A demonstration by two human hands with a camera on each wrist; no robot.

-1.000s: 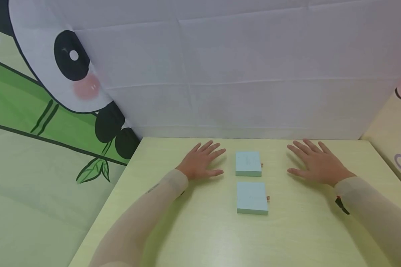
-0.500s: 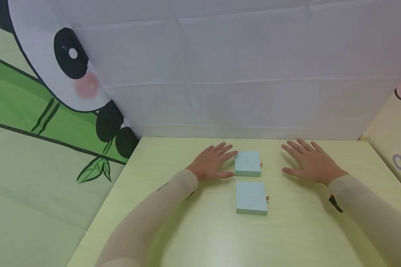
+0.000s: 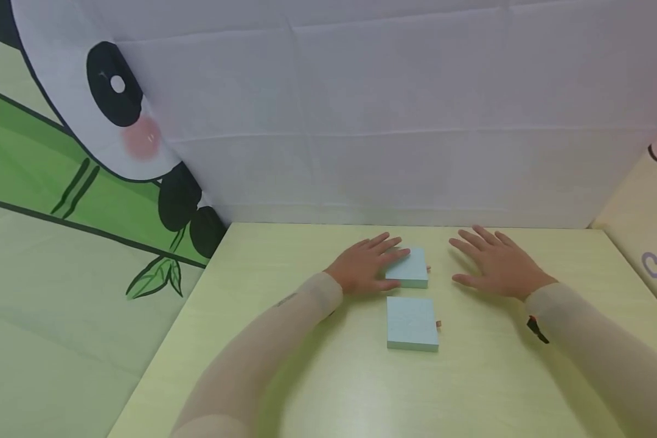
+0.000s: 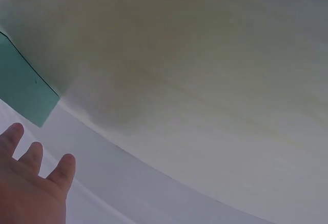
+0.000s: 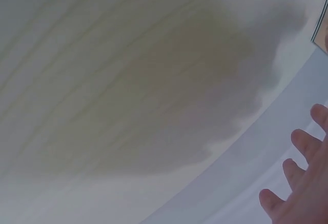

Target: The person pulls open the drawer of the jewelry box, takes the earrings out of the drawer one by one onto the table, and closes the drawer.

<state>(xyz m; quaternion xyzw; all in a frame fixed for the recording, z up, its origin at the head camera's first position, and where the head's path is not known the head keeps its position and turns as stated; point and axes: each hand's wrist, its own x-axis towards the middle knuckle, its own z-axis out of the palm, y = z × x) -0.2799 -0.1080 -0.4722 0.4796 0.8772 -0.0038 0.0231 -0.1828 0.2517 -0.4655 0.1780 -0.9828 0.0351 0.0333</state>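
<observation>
Two flat light blue boxes, each with a small brown tab on its right side, lie one behind the other on the table. My left hand [image 3: 365, 266], fingers spread, overlaps the left part of the far box [image 3: 413, 267] in the head view. The near box [image 3: 412, 322] lies just in front of it, untouched. In the left wrist view a corner of a blue-green box [image 4: 26, 83] shows above the fingers of my left hand [image 4: 36, 183]. To the right of the far box, my right hand [image 3: 498, 263] hovers palm down with spread fingers, holding nothing.
The pale wooden table [image 3: 339, 389] ends at a white cloth wall [image 3: 383, 176] behind the hands. A printed cloth with a panda and bamboo [image 3: 38, 140] hangs on the left, and a cream panel [image 3: 643, 231] stands on the right.
My left hand has moved right, from beside the far box to over its left part. My right hand has shifted left towards that box. Both boxes stay in place.
</observation>
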